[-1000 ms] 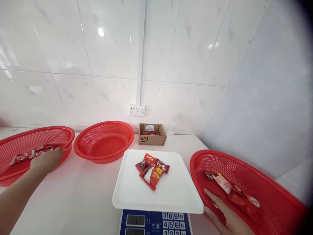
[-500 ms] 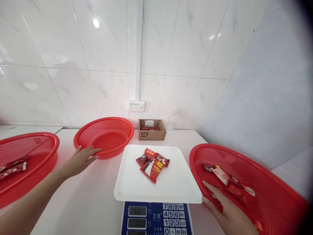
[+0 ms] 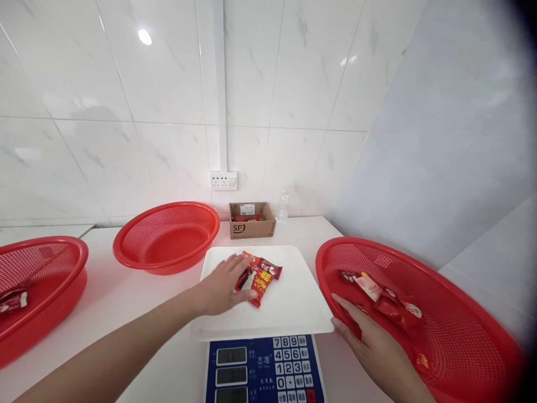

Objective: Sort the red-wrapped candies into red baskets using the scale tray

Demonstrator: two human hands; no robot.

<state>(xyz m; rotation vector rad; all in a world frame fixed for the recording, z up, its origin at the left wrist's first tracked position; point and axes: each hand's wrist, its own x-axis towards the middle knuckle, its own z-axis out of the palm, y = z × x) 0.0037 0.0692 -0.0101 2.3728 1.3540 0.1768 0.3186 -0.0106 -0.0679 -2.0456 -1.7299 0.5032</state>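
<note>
My left hand [image 3: 226, 285] is over the white weighing tray [image 3: 293, 302], fingers and thumb spread around the left side of a small pile of red snack packets [image 3: 263, 275]. The hand is open and partly covers the pile; whether it touches the packets I cannot tell. Under the tray sits the blue scale [image 3: 268, 364] with its displays and number keys. My right hand [image 3: 373, 344] is on the near left rim of the right red basket [image 3: 453, 274], thumb outside and fingers inside. Several wrapped snacks [image 3: 396, 310] lie in that basket.
Behind the tray are a round red basket [image 3: 205, 215], a cardboard box [image 3: 254, 228] with red packets inside, and a clear plastic bottle [image 3: 282, 208]. Another red basket [image 3: 75, 257] with packets stands far left. A tiled wall [image 3: 168, 151] with a socket closes off the back.
My left hand has moved right from beside the back round basket to the packets on the tray. My right hand stays at the right basket's rim. The whole view has shifted slightly.
</note>
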